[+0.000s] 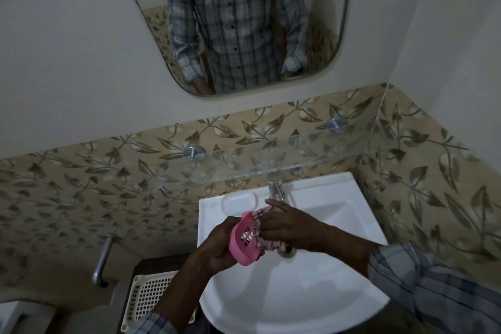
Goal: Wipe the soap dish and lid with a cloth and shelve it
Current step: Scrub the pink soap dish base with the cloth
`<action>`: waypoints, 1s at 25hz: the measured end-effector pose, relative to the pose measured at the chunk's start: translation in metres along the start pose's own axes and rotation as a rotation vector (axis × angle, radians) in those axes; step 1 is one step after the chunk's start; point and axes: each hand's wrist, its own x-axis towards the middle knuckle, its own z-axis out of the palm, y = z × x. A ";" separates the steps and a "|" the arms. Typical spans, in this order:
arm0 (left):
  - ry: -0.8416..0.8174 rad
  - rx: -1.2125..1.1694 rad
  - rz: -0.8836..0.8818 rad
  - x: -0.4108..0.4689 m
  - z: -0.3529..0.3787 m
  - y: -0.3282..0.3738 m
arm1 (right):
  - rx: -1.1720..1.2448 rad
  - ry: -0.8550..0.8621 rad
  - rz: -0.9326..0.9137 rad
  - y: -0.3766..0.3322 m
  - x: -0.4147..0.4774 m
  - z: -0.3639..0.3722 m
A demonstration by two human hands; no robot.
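Over the white sink basin (311, 293), my left hand (219, 247) grips a pink slotted soap dish part (242, 245), tilted on its side. My right hand (284, 225) presses a pink-and-white checked cloth (259, 228) into the dish's open side. The cloth shows through the slots and hangs down below my right hand. A glass shelf (271, 168) runs along the wall above the sink. Whether the pink piece is the dish or its lid I cannot tell.
A chrome tap (275, 190) stands at the sink's back edge, beside a moulded soap recess (238, 202). A cream lattice basket (151, 298) sits left of the sink. A metal pipe handle (101, 260) juts from the left wall. A mirror (238, 22) hangs above.
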 end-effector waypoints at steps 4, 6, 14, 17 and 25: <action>0.167 0.024 0.139 0.010 0.009 -0.007 | 0.375 0.136 0.433 -0.033 0.015 0.014; 0.321 0.121 0.310 0.014 0.013 -0.024 | 0.881 0.174 0.916 -0.063 0.038 0.009; 0.170 0.545 0.821 -0.008 0.030 -0.040 | 1.627 0.478 1.294 -0.058 0.067 -0.022; 0.120 0.454 0.668 -0.007 0.021 -0.034 | 1.420 0.534 1.207 -0.051 0.056 -0.012; -0.111 -0.384 -0.035 0.001 0.028 0.021 | 0.141 0.056 0.438 -0.029 0.035 -0.019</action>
